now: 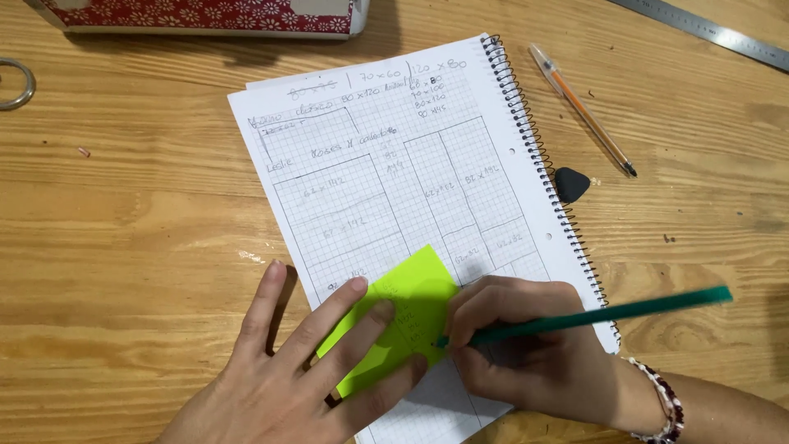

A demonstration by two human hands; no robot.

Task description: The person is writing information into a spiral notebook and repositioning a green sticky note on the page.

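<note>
A bright green sticky note (411, 308) lies on the lower part of a spiral-bound sheet of squared paper (394, 173), near the worktop's (123, 247) front edge. The right hand (518, 345) is clamped around a green pencil (592, 315), whose tip touches the note's right side — its long shaft runs away to the right, rising slightly. The left hand (320, 370) lies flat with fingers spread apart, fingertips pressing the note's left half. The note sits tilted like a diamond, with faint pencil marks on it. Both hands touch it; the pencil hand works from the right. An orange pen (579, 107) rests beyond the spiral binding.
</note>
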